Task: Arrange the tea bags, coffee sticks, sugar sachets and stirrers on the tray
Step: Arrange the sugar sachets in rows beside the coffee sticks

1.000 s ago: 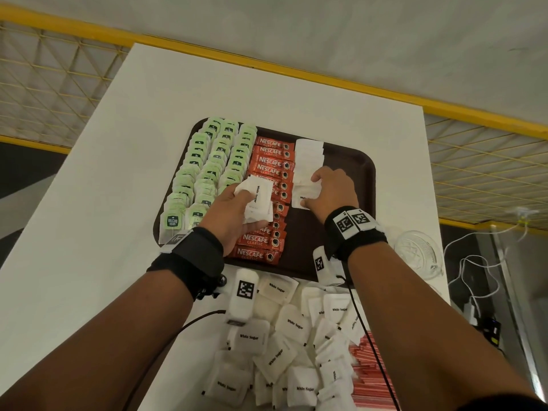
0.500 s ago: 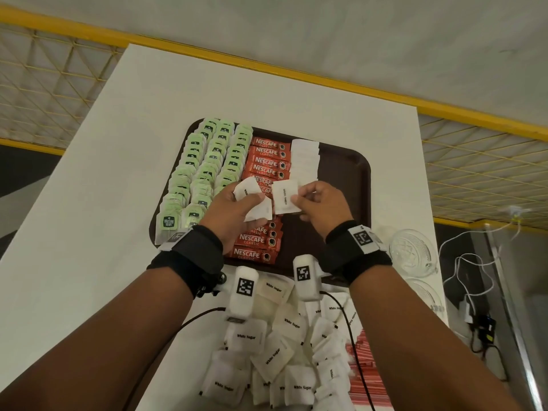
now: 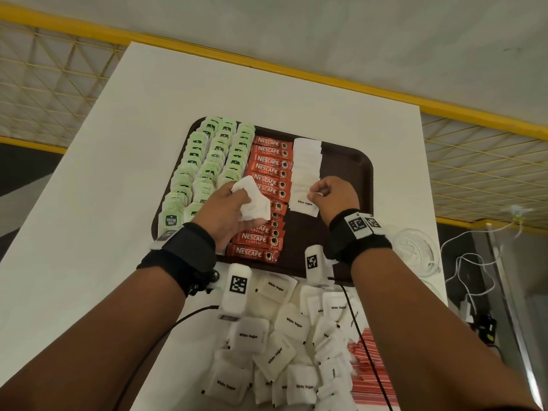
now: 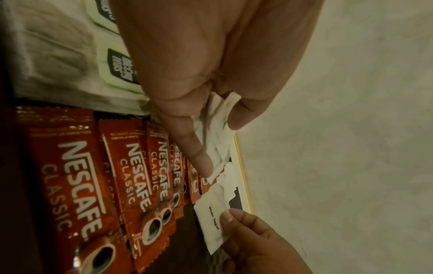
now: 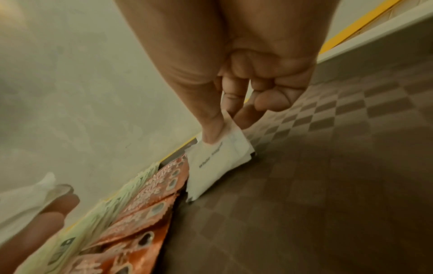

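The right hand (image 3: 333,197) pinched one sugar sachet (image 3: 304,204) just above the tray (image 3: 360,170), best laid overlapping the white column's near end, label up, while the left hand (image 3: 228,212) gripped spare sachets (image 3: 253,203) over the coffee sticks (image 3: 268,167).

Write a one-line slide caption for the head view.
Right hand lays a sugar sachet on the tray; left hand holds more sachets.

White sugar sachet (image 3: 304,204) pinched at its top edge under right fingertips (image 3: 316,193), hanging at sachet column's (image 3: 306,161) near end, crumpled sachets (image 3: 252,203) bunched inside left fingers (image 3: 237,194), above coffee sticks (image 3: 267,185)
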`<action>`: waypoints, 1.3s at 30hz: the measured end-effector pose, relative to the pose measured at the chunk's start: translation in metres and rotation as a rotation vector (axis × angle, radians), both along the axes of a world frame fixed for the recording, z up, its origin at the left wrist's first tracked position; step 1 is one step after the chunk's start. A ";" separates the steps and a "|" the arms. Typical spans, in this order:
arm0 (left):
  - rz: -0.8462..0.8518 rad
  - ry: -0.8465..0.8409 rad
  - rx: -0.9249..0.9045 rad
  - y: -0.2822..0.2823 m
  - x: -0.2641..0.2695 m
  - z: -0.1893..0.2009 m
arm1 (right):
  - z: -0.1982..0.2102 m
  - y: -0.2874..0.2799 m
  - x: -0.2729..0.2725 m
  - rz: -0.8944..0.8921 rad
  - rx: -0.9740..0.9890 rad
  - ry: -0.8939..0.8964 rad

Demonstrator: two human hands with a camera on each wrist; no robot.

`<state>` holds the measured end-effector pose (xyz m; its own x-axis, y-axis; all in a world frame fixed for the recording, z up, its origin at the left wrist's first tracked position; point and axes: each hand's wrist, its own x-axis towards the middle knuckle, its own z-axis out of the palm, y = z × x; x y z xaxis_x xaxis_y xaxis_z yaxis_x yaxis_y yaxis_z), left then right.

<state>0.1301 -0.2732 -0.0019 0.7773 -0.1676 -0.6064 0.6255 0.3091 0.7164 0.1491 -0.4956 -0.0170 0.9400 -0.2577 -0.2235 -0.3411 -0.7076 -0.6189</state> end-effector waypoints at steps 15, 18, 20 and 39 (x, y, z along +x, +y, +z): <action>-0.283 -0.245 0.227 -0.010 -0.018 0.002 | 0.041 0.036 -0.025 0.324 0.261 0.089; -0.323 -0.273 0.288 -0.014 -0.019 0.003 | 0.037 0.036 -0.029 0.293 0.316 0.069; -0.325 -0.268 0.272 -0.015 -0.019 0.004 | 0.035 0.031 -0.031 0.198 0.418 0.058; -0.180 -0.285 0.143 -0.012 -0.014 0.005 | 0.036 0.009 -0.023 0.030 0.561 0.054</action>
